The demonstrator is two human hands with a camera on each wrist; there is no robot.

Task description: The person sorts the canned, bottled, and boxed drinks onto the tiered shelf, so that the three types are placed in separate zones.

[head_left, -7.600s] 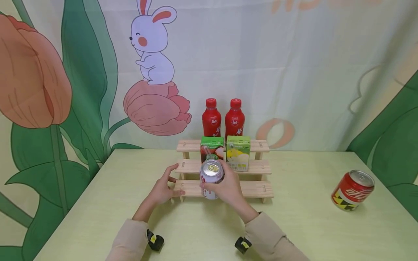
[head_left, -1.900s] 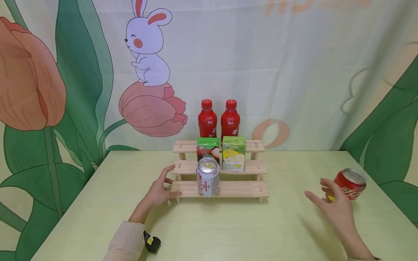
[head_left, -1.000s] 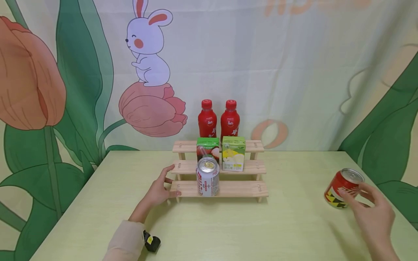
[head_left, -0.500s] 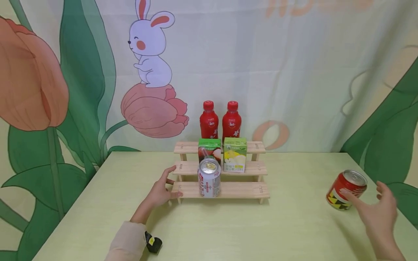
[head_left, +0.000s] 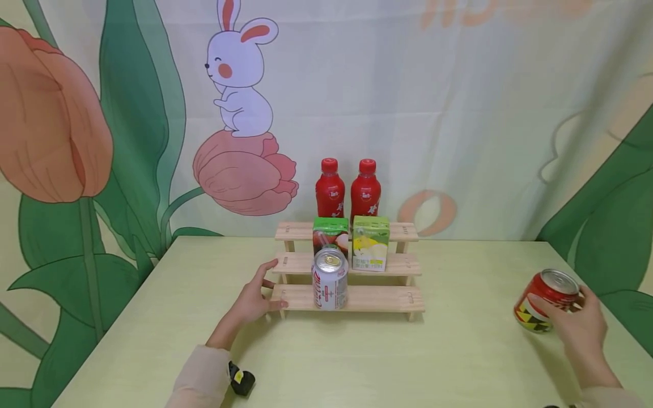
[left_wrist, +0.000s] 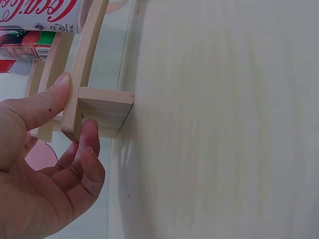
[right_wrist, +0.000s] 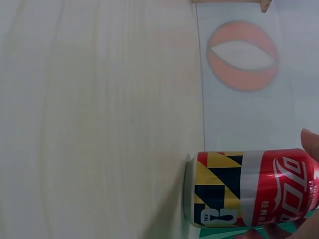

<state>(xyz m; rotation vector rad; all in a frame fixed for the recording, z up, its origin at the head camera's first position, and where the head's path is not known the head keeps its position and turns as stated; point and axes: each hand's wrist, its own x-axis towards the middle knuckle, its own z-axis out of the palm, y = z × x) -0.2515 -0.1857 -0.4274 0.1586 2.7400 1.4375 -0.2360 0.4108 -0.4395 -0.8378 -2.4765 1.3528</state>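
At the left end of a three-step wooden display rack (head_left: 382, 298), my left hand (head_left: 251, 300) pinches the lowest step, thumb on top and fingers underneath, as the left wrist view shows. My right hand (head_left: 581, 326) grips a red soda can (head_left: 548, 299) at the right of the table, thumb on its near side and fingers behind it. The can's yellow-and-black checked lower part (right_wrist: 217, 186) shows in the right wrist view. A white soda can (head_left: 330, 283) stands upright on the lowest step, left of centre.
On the middle step are a green-topped juice box (head_left: 330, 231) and a pale green pear juice box (head_left: 370, 245). Behind them, two red bottles, the left bottle (head_left: 330, 190) and the right bottle (head_left: 365, 192), stand at the top step. A printed curtain (head_left: 484, 113) hangs behind the table (head_left: 408, 362).
My right hand has left the white can on the lowest step and moved right, fingers now round the red can. The left hand still holds the rack's left end.
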